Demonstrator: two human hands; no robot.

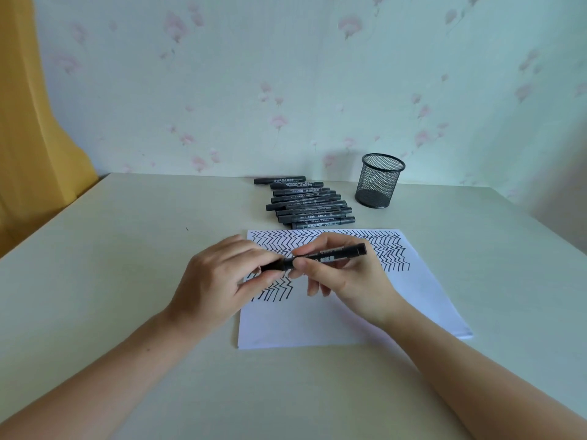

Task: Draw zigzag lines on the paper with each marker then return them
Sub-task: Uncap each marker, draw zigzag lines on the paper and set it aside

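Observation:
A black marker [336,255] lies level in the air between both hands, above the white paper [333,322]. My left hand [219,281] grips its cap end at the left, and my right hand [343,277] pinches the barrel near the middle. Several rows of black zigzag lines cover the paper's far part, with a shorter patch at its left under my hands. A pile of several black markers [309,201] lies on the table behind the paper. To the right of the pile stands an upright black mesh pen cup [379,181], which looks empty.
The pale table [111,265] runs to a flowered wall at the back. A yellow curtain [28,122] hangs at the far left. The table's right edge slants past the paper.

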